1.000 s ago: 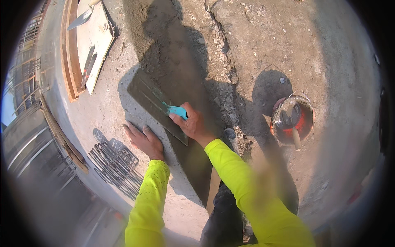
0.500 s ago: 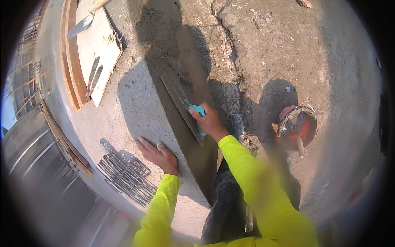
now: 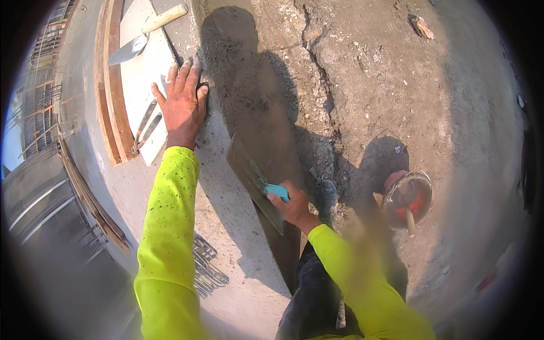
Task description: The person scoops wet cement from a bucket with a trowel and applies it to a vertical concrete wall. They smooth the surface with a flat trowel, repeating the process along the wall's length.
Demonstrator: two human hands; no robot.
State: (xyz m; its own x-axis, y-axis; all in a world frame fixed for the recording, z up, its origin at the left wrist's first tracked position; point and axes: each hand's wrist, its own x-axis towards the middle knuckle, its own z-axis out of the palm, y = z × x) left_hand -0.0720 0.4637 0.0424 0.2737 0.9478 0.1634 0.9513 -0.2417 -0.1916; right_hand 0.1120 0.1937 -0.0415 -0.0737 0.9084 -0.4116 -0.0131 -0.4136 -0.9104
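Observation:
My right hand [image 3: 296,211] is closed round the turquoise handle of a plastering trowel [image 3: 248,180]. The trowel's long flat blade lies at the upper edge of the concrete block's side, which looks smooth and damp. My left hand [image 3: 184,99] rests palm down with fingers spread at the far part of the concrete top [image 3: 221,226], and some fingers reach over the board's edge. Close by that hand, pincers [image 3: 147,127] with dark handles lie on a pale board [image 3: 131,22]. A pointing trowel [image 3: 129,50] with a wooden handle lies farther off on the same board.
Right of my legs stands a bucket [image 3: 429,195] with a wooden-handled tool [image 3: 411,222] in it. Bent metal pieces [image 3: 208,266] lie partly behind my left sleeve. Wooden strips [image 3: 116,113] flank the board. Cracked, rubble-strewn ground [image 3: 374,73] stretches to the right.
My left hand has moved away from the metal pieces, forward to the board. My right hand has drawn the trowel nearer to me along the block's side. The view has shifted slightly.

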